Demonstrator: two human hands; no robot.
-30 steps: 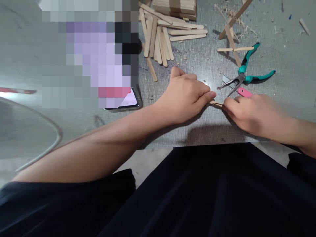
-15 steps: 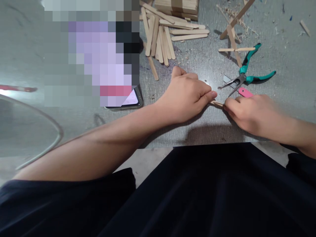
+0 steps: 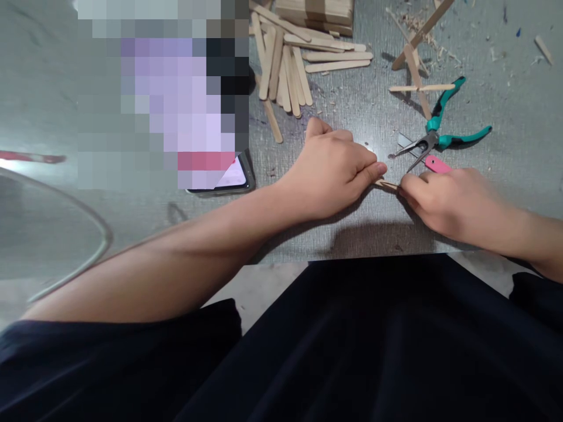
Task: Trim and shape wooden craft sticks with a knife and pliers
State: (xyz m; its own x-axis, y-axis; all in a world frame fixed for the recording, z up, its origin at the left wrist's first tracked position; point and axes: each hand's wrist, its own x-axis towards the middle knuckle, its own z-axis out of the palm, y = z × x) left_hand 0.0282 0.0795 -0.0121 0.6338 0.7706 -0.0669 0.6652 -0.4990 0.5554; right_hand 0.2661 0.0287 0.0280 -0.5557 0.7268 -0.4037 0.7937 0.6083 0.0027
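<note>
Between my two hands runs a thin wooden craft stick [image 3: 387,184], low over the grey table near its front edge. My left hand [image 3: 343,167] is closed, with thumb and forefinger pinching the stick's left part. My right hand [image 3: 444,199] grips the right end in curled fingers, which hide that end. Just beyond my right hand lies a pink box cutter [image 3: 435,164] with its blade out. Resting across its blade are needle-nose pliers [image 3: 433,139] with teal handles, jaws spread.
Loose craft sticks [image 3: 285,76] and a stacked block of sticks [image 3: 314,14] lie at the back. A wooden stick assembly [image 3: 413,58] stands behind the pliers, near wood shavings [image 3: 413,23]. A phone [image 3: 240,176], partly blurred out, and a pale cable [image 3: 103,225] are at left.
</note>
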